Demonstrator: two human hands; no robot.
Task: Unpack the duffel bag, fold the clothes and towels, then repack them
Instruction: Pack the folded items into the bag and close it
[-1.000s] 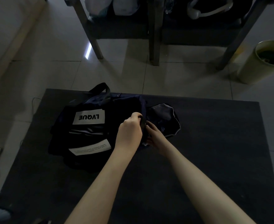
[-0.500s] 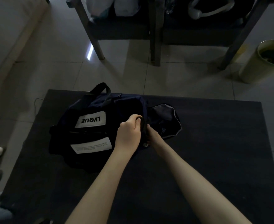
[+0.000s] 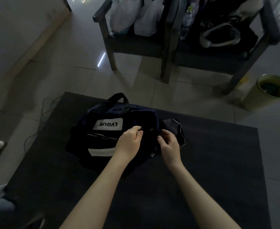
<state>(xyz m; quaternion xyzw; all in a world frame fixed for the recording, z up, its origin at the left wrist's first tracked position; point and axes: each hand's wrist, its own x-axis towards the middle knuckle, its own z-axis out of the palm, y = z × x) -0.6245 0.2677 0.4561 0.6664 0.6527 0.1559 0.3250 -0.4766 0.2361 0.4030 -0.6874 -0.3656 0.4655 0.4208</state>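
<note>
Navy duffel bag near the far edge of the dark table, left of middle, LVQUE label up. Left hand on its top, thumb and curled fingers pinching the fabric. Right hand at its open right end, fingers curled; too dark to tell any grip.

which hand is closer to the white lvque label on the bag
Left. The left hand sits on the duffel bag just below-right of the LVQUE label; the right hand is farther right, at the bag's end.
</note>
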